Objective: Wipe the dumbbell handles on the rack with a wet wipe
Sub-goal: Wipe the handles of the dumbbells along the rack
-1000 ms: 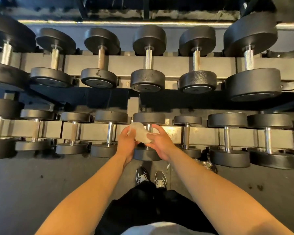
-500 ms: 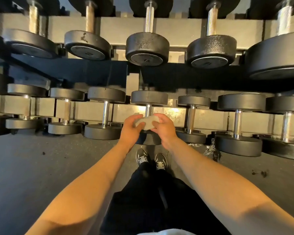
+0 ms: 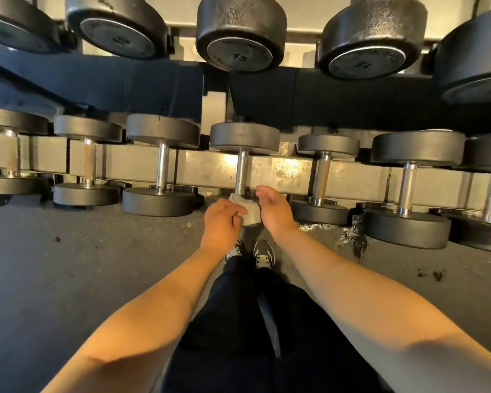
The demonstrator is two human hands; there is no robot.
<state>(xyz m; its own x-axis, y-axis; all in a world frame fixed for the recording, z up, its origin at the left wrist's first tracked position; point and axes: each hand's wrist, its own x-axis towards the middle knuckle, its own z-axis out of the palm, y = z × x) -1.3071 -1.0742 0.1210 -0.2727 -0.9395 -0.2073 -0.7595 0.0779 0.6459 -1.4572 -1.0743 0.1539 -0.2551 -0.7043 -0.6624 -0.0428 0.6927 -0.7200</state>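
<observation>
My left hand (image 3: 221, 222) pinches the folded wet wipe (image 3: 248, 212), fingers curled round its left edge, just below the steel handle (image 3: 242, 173) of the middle dumbbell on the lower rack (image 3: 284, 171). The wipe hangs in front of that dumbbell's near head and does not touch the handle. My right hand (image 3: 275, 209) sits just beside the wipe, fingers loosely bent, holding nothing. Above, 2 heads read 15.

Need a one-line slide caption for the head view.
Left hand holds a wet wipe below a lower-rack dumbbell handle; right hand open beside it.
</observation>
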